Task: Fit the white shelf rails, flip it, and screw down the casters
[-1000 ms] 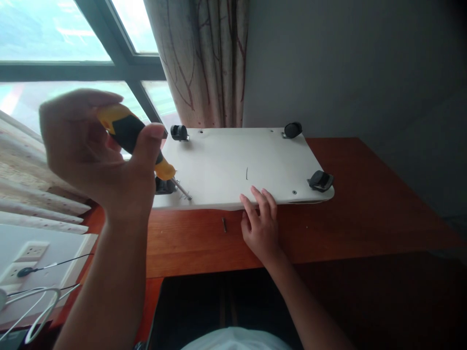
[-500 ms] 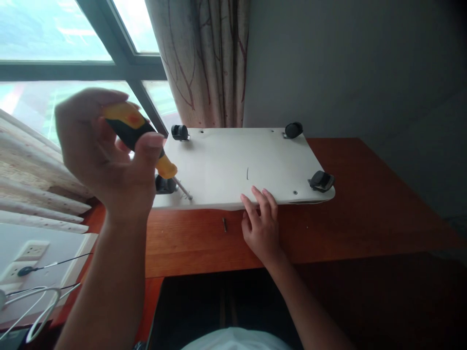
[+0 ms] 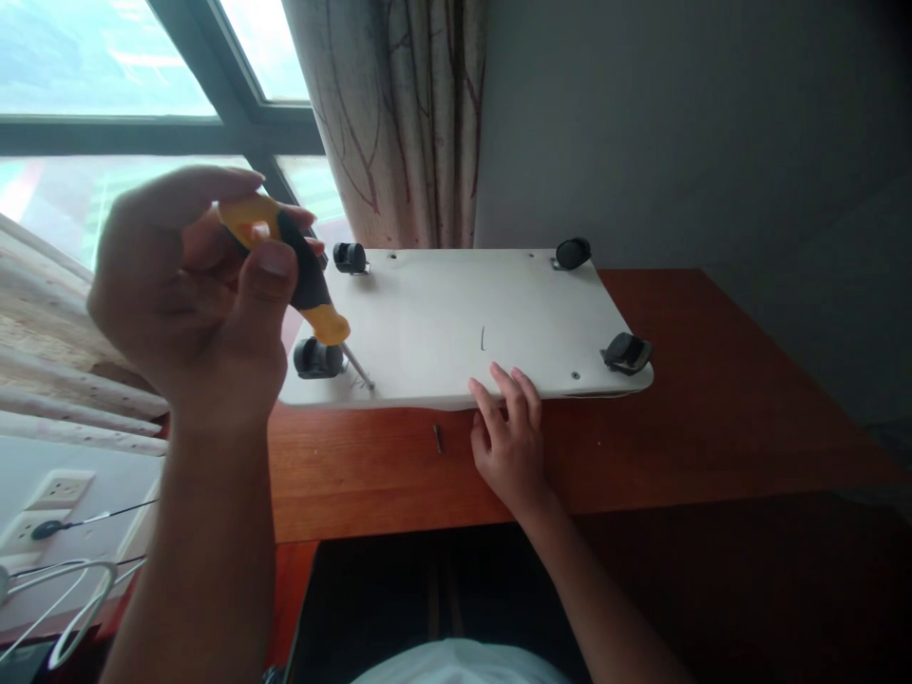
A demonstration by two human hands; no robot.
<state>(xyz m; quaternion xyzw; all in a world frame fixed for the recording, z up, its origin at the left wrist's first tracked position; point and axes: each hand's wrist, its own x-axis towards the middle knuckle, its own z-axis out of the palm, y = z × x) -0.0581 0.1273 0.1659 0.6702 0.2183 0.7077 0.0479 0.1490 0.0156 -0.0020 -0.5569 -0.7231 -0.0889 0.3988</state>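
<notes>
My left hand (image 3: 199, 275) is closed around the yellow and black handle of a screwdriver (image 3: 312, 285). The screwdriver leans, its metal tip on a screw spot near the front left corner of a white board (image 3: 434, 323). Close to that tip is a black caster wheel (image 3: 317, 358), one of several fixed at the board's corners. My right hand (image 3: 509, 437) has its fingers spread, the fingertips resting on the board's front edge. A loose screw (image 3: 438, 438) lies on the wooden table (image 3: 370, 475) in front of the board.
Behind the board hang a patterned curtain (image 3: 406, 123) and a grey wall (image 3: 641, 142). A window (image 3: 92, 66) is at the left. Wall sockets with a plug (image 3: 48, 529) and a white cable (image 3: 89, 608) sit at lower left.
My left hand has shifted slightly left and turned the screwdriver handle, uncovering more of the front left caster. The tip stays in place. My right hand has not visibly moved.
</notes>
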